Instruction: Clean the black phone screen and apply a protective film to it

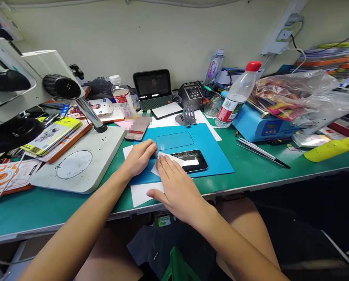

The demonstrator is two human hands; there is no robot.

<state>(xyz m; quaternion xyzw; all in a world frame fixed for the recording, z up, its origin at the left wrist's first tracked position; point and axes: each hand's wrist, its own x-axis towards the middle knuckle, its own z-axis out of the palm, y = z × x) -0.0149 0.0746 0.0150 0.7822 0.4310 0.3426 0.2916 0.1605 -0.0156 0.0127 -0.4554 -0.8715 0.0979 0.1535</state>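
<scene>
A smartphone (195, 160) with a black glossy screen lies on the blue mat (218, 164). My right hand (177, 187) rests on its left part, fingers straight and together over a white wipe (155, 169), thumb out to the side. Just left of the phone, my left hand (139, 158) is closed with curled fingers; what they hold, if anything, is hidden. Behind the phone lies a clear screen protector (175, 141) with a dark outline. White paper (139, 195) sticks out from under the mat's front edge.
On the left stands a microscope, its pale base (104, 164) near my left forearm. Another phone (137, 132) lies behind my left hand. A red-capped bottle (235, 97), tweezers (259, 151) and a yellow squeeze bottle (329, 149) are on the right. A black phone stand (187, 116) sits behind the mat.
</scene>
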